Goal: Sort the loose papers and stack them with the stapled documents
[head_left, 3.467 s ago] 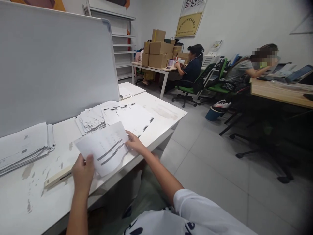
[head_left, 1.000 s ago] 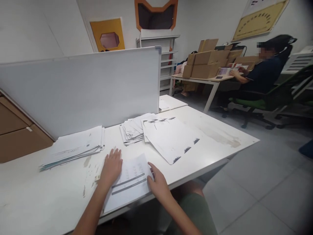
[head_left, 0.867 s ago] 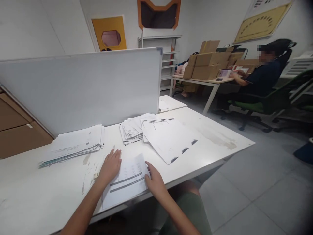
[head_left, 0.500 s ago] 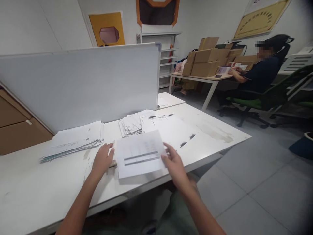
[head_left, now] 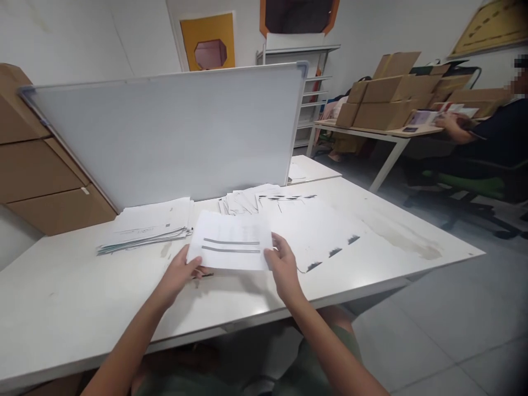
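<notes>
A white desk is backed by a whiteboard stood on its far edge. Some large sheets are spread right of centre; a loose paper stack lies at left, well apart. A printed sheet with two grey bars is held just above the desk, near its front edge. It is pinched at the lower left corner by the left hand and gripped at the right edge by the right hand. Risk: it is held at the edges only, so sag or a crease is likely if either pinch is loosened.
</notes>
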### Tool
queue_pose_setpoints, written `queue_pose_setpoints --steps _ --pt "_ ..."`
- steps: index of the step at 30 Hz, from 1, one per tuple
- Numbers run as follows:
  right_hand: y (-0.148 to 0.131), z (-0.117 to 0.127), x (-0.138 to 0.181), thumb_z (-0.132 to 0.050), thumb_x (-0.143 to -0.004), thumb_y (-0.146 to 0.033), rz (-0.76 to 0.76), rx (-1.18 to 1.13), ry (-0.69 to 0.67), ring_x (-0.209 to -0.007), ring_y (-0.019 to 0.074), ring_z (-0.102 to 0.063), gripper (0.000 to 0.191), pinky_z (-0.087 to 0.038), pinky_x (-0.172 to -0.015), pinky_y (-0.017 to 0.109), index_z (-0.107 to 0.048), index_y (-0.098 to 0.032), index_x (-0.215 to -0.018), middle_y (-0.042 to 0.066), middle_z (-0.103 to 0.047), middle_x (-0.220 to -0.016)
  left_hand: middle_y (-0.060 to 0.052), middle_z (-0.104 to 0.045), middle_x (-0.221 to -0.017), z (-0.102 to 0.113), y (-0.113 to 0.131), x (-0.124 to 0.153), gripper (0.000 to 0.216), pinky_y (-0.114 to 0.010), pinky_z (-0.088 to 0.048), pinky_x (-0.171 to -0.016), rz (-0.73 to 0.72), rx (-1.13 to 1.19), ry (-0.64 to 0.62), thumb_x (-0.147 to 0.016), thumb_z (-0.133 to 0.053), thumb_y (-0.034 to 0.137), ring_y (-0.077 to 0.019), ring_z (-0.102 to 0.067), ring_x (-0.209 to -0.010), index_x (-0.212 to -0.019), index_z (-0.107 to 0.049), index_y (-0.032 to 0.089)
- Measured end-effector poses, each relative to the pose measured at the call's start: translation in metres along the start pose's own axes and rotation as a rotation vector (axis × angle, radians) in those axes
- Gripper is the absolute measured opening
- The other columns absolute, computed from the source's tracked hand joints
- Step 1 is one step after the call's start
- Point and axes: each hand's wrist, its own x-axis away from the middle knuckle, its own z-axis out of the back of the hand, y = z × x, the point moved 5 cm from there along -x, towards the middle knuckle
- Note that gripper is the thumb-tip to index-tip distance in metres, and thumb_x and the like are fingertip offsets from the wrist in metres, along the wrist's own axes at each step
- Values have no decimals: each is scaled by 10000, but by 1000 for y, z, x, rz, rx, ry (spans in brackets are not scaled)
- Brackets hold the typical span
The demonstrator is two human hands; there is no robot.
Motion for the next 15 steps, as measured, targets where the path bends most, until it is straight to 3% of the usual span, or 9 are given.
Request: queue_pose_setpoints --steps 4,7,11,15 --pt "25 -22 -26 -481 -824 -355 142 285 -122 -775 168 -560 470 -482 -765 334 -535 -150 -1243 90 -611 -1066 -5 -584 -666 73 -8 -53 394 -278 -487 -577 36 -100 322 -730 -596 314 -153 -584 -585 -1078 -526 143" --pt "47 -30 -35 -438 -855 -333 135 498 -217 -775 171 -565 401 -473 -785 339 -570 -157 -1191 78 -616 -1060 -19 -588 -715 143 -13 -94 375 -290 -499 -595 104 -325 537 -719 -536 223 -146 -564 -582 -1082 -516 130" --pt "54 -37 -33 -414 -874 -273 196 660 -291 -859 186 -589 357 -468 -825 333 -583 -170 -1172 73 -611 -1073 -91 -627 -794 211 -14 -119 311 -349 -489 -654 129 -603 605 -746 -467 237 -235 -614 -726 -998 -559 79" --pt "56 -43 -31 -413 -875 -230 207 748 -323 -1008 217 -581 357 -454 -870 331 -585 -156 -1179 91 -612 -1079 -156 -650 -803 240 -9 -114 276 -395 -482 -672 124 -800 605 -809 -418 281 -299 -637 -787 -898 -603 96"
